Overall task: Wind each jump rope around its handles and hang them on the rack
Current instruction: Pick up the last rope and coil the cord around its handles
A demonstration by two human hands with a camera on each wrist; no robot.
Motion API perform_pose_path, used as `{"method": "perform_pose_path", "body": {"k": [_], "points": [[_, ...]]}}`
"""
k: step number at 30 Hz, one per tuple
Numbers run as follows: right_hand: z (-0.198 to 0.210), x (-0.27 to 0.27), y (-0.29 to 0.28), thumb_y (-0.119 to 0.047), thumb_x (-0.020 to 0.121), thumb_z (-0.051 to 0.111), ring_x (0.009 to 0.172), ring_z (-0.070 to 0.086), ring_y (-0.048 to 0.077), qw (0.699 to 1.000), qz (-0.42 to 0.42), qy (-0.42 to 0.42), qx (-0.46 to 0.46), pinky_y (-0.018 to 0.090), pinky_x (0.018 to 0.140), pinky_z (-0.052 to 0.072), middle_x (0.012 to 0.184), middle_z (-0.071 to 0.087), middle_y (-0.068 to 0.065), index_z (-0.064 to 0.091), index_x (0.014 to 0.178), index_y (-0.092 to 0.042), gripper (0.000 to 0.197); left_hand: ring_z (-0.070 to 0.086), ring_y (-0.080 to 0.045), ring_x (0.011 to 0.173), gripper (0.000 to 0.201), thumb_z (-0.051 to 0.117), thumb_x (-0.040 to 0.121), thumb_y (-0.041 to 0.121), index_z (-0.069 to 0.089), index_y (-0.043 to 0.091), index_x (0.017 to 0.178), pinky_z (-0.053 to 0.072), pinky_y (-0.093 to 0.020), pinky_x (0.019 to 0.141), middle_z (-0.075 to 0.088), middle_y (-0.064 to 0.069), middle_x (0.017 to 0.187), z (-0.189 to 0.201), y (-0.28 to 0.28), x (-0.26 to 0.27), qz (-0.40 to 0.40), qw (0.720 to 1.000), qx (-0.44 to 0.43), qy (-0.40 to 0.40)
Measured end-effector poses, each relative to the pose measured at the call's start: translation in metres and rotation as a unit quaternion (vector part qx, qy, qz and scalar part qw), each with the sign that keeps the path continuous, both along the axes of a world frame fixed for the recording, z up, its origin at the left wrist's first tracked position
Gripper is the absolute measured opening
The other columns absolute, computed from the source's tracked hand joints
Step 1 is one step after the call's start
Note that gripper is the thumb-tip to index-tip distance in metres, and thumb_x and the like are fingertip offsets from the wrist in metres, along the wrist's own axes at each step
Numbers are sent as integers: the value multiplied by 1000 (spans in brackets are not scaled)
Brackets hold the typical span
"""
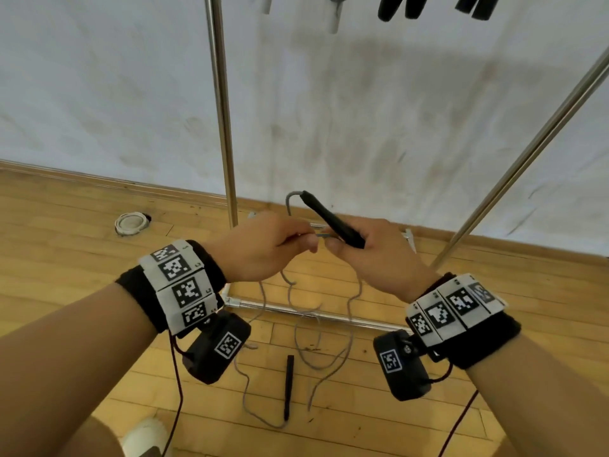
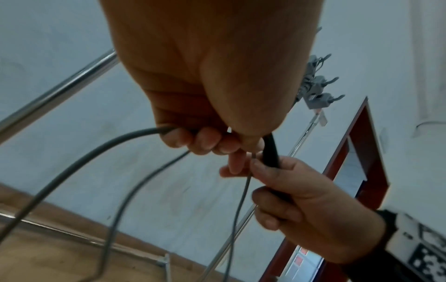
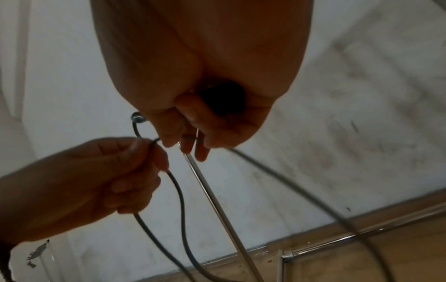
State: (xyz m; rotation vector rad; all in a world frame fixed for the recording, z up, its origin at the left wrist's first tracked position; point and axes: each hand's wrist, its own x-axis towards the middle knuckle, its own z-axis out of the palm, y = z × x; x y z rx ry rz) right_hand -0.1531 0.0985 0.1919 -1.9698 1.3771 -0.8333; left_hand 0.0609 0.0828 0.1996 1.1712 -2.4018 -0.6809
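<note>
Shiny metal rack point(image 1: 221, 103), wood floor point(image 1: 66, 258)

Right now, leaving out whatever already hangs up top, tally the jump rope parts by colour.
Black handles: 2 (held handle gripped by the right hand; floor handle lying on the wooden floor)
Gray cord: 1 (pinched by the left hand, trailing down to the floor)
Total: 3

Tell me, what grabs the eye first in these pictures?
Two hands meet mid-frame: the right hand grips a black jump-rope handle, and the left hand pinches its grey cord. The rest of the cord trails to a second handle on the wooden floor, before a chrome rack.
</note>
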Motion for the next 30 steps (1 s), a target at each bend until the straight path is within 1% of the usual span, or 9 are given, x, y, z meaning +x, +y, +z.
{"method": "perform_pose_path", "body": {"k": [4,8,12,15,17,20,24,27,30], "points": [[5,5,-2,-28,90,69,47,47,6,999,-15,-29,-2,30,54,41,56,53,-7,67,76,-17,18,59,-5,62,29,49,98,44,65,24,85,46,-23,57,63,3,67,3,3,7,24,999,-5,30],[17,-4,-5,-24,85,74,46,48,9,992,-40,-113,24,27,49,44,57,55,-3,72,79,-22,7,59,5,73,26,45,100,43,56,34,79,41,-8,58,66,12,74,-7,-4,24,22,998,34,-54],[33,-17,-6,-22,76,72,39,39,12,975,-31,-215,48,26,43,40,47,44,-3,71,74,-18,5,59,1,73,28,41,102,40,56,33,80,40,-16,64,67,12,81,-24,-17,43,29,989,85,-118],[40,-29,-7,-20,80,69,38,36,10,964,-50,-261,25,24,42,39,48,43,-4,70,74,-17,7,56,8,70,29,41,103,38,57,32,80,38,-17,64,65,13,81,-34,-22,58,37,980,110,-163],[40,-36,-10,-20,86,69,40,38,10,964,-78,-255,5,23,43,41,52,46,-7,70,77,-14,11,57,9,72,27,44,102,36,59,32,80,39,-18,68,67,13,83,-37,-24,66,46,979,122,-158],[32,-41,-14,-22,90,69,43,45,11,970,-145,-192,-19,26,45,44,64,59,0,73,84,-15,10,63,-2,73,24,47,101,34,65,29,87,48,-26,76,69,9,77,-36,-26,73,65,981,140,-122],[20,-38,-18,-24,87,70,71,63,0,978,-183,-50,-80,19,63,50,92,70,-17,71,98,-34,14,63,-6,62,27,45,101,40,71,32,97,52,-23,64,65,3,76,-24,-19,65,91,984,106,-110],[12,-22,-12,-26,88,69,46,54,-1,990,-127,-33,-52,13,45,40,68,65,-20,70,90,-39,13,63,-7,68,27,44,101,41,70,34,98,48,-22,62,70,3,78,-14,-10,50,77,992,40,-89],[2,-1,-3,-32,88,69,43,51,-1,999,-33,-29,-17,13,43,38,58,60,-24,69,92,-39,8,54,5,56,27,48,100,38,71,25,92,39,-9,54,57,15,54,-5,-1,30,60,998,-21,-24]]}}
